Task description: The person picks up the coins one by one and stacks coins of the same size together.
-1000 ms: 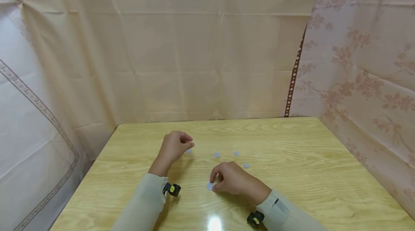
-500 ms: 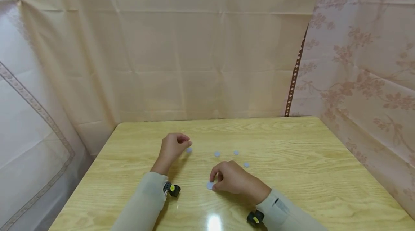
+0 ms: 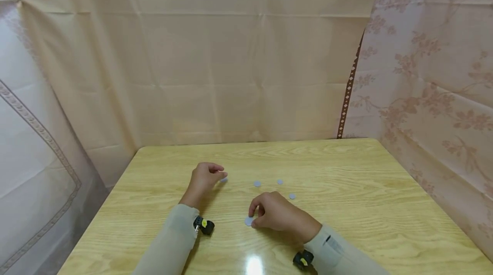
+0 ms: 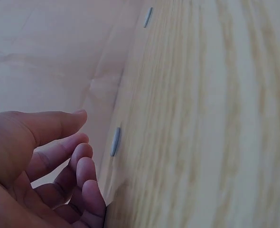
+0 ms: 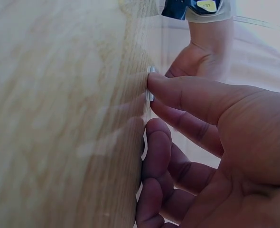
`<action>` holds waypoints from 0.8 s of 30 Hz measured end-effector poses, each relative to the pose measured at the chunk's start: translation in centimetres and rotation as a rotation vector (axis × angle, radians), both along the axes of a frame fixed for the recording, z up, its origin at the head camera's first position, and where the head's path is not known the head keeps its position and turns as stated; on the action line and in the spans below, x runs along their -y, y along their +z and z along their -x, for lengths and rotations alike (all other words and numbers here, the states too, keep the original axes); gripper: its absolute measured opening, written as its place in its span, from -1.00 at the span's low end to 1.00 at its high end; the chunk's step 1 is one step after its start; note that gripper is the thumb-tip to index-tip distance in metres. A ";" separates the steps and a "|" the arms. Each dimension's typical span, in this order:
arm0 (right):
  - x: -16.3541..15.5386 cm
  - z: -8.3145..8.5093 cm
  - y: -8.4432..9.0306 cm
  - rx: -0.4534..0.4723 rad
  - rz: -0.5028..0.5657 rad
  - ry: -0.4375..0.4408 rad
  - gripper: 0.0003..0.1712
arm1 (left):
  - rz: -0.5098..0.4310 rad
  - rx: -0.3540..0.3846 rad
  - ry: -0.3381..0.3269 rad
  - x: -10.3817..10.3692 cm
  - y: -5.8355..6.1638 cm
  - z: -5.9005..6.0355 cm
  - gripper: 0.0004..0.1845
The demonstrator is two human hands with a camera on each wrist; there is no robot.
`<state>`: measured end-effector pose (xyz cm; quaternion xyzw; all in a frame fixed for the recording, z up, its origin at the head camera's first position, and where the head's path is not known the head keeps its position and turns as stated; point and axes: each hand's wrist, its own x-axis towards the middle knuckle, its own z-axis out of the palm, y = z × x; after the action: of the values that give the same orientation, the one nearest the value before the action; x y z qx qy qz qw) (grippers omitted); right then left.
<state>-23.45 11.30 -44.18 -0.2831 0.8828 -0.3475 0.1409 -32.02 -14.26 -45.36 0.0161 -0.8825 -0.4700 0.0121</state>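
Lowered slightly since half a second ago, the left hand [image 3: 201, 179] holds thumb and fingertips parted with one pale disc [image 4: 115, 141] just beyond them, its thin rim probably best met from opposite edges, while the right hand [image 3: 275, 212] pinches a second disc [image 3: 248, 221] between thumb and forefinger.

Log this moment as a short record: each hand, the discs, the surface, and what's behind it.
Left hand: beside the far-left disc, fingertips apart from it
Right hand: thumb and index finger pinch the near disc at the tabletop
Other discs: three pale discs lying flat, apart from one another
Discs visible: five
Surface: wood-grain table
Behind table: beige cloth
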 end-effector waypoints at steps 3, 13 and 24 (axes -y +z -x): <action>0.0 0.0 0.0 -0.001 0.001 -0.003 -0.86 | 0.015 0.004 -0.004 0.0 0.0 0.0 -0.81; 0.0 0.1 -0.1 -0.001 -0.004 -0.016 -0.86 | 0.056 0.057 -0.042 -0.1 0.1 -0.3 -0.81; 0.0 -0.1 0.0 0.015 0.008 -0.009 -0.86 | 0.092 0.081 -0.069 -0.2 0.2 -0.7 -0.84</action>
<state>-23.32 11.30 -44.15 -0.2770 0.8816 -0.3537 0.1446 -31.29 -14.09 -45.16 0.0039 -0.9030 -0.4278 -0.0392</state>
